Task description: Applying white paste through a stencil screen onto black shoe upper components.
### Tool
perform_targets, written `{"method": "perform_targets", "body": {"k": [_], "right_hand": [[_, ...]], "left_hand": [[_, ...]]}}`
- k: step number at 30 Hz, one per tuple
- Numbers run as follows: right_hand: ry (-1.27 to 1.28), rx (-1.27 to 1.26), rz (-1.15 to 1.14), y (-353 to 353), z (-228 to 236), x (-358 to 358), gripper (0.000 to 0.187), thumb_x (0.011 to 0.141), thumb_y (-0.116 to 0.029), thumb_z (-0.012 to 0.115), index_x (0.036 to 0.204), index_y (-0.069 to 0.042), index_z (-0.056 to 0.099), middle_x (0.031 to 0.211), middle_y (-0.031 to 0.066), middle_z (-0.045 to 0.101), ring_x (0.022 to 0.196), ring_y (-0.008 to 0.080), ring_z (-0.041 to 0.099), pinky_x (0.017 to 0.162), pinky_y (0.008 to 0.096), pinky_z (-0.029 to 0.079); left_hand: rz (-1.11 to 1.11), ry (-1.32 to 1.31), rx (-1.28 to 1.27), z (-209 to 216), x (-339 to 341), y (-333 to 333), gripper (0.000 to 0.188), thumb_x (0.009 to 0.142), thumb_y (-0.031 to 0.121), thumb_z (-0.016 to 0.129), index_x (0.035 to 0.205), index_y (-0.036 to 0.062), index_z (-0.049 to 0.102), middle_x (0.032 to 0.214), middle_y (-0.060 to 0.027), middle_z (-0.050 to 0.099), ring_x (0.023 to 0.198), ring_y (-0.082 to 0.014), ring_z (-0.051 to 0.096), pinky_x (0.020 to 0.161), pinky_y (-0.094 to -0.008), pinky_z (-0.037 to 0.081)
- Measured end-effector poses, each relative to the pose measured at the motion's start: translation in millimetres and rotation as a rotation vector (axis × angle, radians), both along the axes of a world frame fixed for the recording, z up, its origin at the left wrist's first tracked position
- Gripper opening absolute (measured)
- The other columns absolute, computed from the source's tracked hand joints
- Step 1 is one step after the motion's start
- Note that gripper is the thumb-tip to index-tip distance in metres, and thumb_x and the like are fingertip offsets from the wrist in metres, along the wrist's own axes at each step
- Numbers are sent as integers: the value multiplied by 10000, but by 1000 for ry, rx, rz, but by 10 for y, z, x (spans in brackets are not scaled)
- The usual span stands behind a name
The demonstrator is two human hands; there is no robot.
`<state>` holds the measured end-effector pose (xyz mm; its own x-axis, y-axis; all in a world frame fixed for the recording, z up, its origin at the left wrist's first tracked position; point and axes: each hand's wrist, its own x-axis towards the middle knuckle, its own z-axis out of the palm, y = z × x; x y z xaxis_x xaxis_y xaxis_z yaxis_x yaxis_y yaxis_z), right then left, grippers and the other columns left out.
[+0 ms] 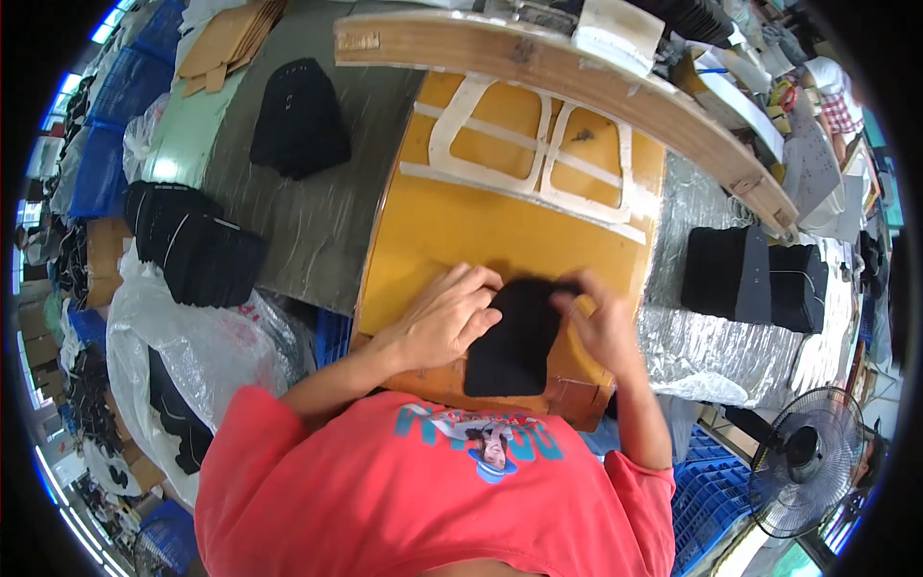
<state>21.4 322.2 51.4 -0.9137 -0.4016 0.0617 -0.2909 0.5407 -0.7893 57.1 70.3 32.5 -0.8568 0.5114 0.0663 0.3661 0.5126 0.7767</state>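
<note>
A black fabric piece [514, 346] with a rounded top lies at the near edge of the yellow board [490, 226], its lower end reaching over that edge. My left hand [450, 313] is closed at its upper left edge, fingers curled and thumb on the cloth. On the other side, my right hand [598, 322] pinches the upper right edge between thumb and fingers, slightly blurred. Farther up the board lies a white two-window frame template [546, 144], held by pale strips of tape.
A wooden beam [548, 58] crosses the board's far end. Black cut pieces [300, 120] lie on the grey table at left, with stacked black bundles [207, 245] nearer. More black stacks [726, 274] sit on the silvery right surface. A fan [806, 457] stands at lower right.
</note>
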Motion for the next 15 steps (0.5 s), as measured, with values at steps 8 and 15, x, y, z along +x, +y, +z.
{"method": "perform_targets", "body": {"k": [8,15], "right_hand": [[638,244,-193,386,-554,-1920,294,883,-217,679,1084,-6,642,869,248,650,845,433,610,765,486,466],[474,262,-150,-90,-556,-1738,406,912,-248,633,1227,6,597,1254,260,584,1184,445,510,1019,488,380]], "left_hand": [[98,191,-248,0,192,300,447,806,90,698,1227,59,550,1218,-114,492,1090,-310,490,897,-434,382],[95,172,-287,-84,265,263,495,800,55,684,1275,74,546,1179,-102,497,1076,-296,490,914,-434,359]]}}
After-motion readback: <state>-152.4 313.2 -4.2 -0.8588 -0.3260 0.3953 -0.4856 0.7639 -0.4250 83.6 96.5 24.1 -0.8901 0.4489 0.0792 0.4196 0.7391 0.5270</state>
